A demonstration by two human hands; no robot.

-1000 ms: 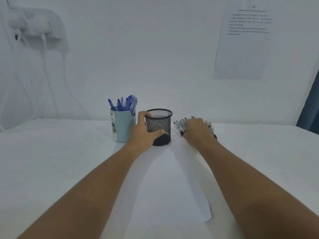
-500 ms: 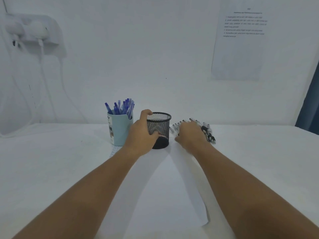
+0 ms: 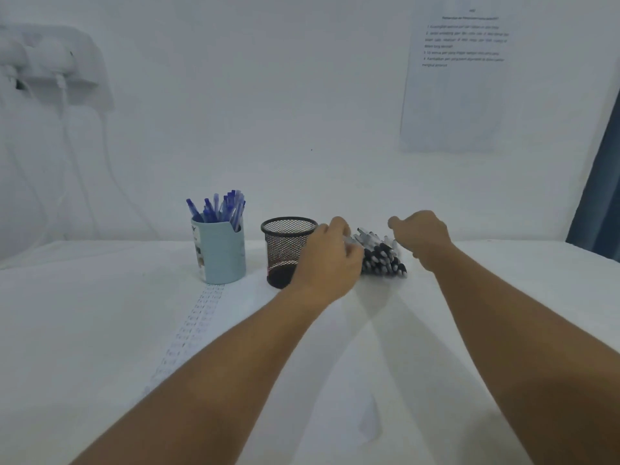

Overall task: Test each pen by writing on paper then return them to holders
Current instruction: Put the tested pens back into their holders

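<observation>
Left hand [image 3: 327,260] sits between mesh holder [image 3: 288,250] and black pens [image 3: 382,255]; its fingers are curled at the pile's left edge, and whether they pinch a pen is blurred, cannot tell; right hand [image 3: 421,238] is at the pile's right side, fingers loosely curled, nothing visibly held; judged: both hands flank the pile to gather or square it before loading the holder.

Black pens lie flat in a tight bundle on the counter [image 3: 84,313], just right of the mesh holder, caps toward camera; the holder looks empty above its dark base, so these pens likely belong there and are not yet returned; blue cup [image 3: 219,251] stands just left of the mesh holder, packed upright with blue pens [image 3: 218,209]; that batch looks finished.

Paper [image 3: 335,380] runs from the holders toward the camera under both forearms; faint rows of test marks down its left strip below the cup; kept central, probably so each pen can be tried close to its holder.

Counter white, covered, slightly creased; white wall behind; printed sheet [image 3: 459,72] taped upper right, text too small to read; socket with plugs [image 3: 50,58] and cables upper left; blue curtain [image 3: 600,196] at far right edge.
</observation>
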